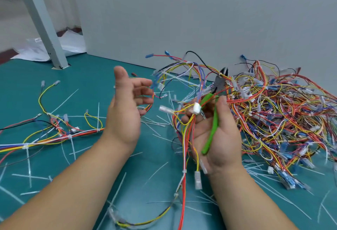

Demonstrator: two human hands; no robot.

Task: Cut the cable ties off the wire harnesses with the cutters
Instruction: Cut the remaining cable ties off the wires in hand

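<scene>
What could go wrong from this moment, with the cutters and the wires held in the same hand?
1. The right hand grips the cutters and a harness together, blades up among its wires; a squeeze could nick a wire instead of a tie.
2. The harness loops near the big pile and may snag on it when pulled.
3. The open left hand hovers close; reaching in could bring it near the blades.

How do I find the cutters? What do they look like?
Look at the big tangled pile of wires by the grey wall on the right. Just in front of it, the right hand grips the cutters. Nothing else there has thick bright green handles with a grey metal head on top.
</scene>
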